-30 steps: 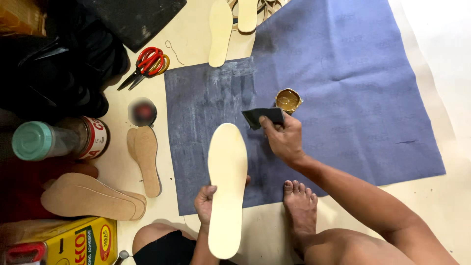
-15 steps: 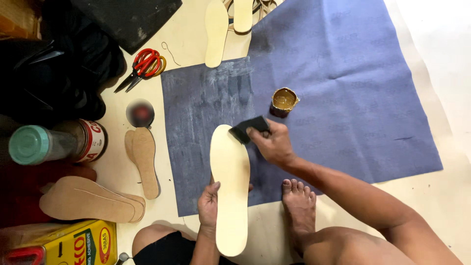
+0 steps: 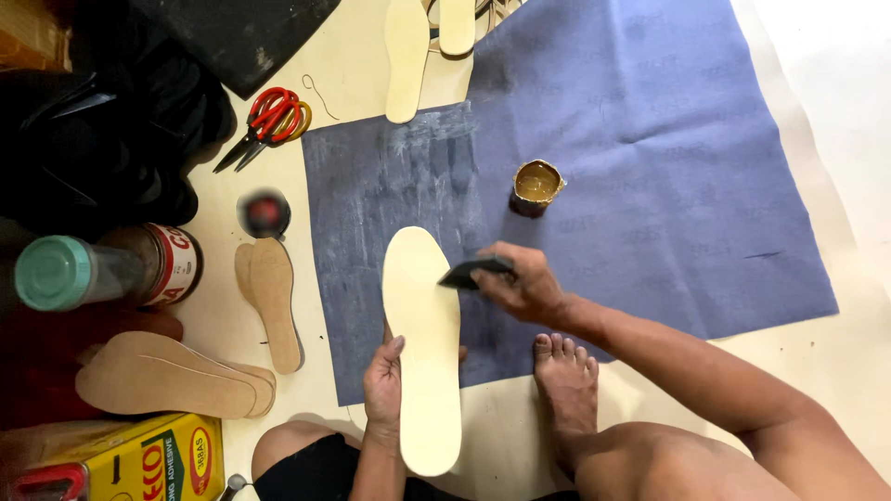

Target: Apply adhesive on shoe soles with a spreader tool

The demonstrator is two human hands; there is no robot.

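Gluing step under way, by look of it. Left hand [image 3: 383, 385] fingers curled round pale insole [image 3: 424, 343], pinning it on blue sheet [image 3: 650, 167]. Right hand [image 3: 522, 283] fingers pinched shut on dark spreader [image 3: 469, 273], its edge touching insole's right side. Glue cup [image 3: 536, 186] near, above. Next move likely calls for even strokes along insole.

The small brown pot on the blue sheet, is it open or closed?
Open. The small brown pot stands upright with no lid on it, and brownish content shows inside its rim.
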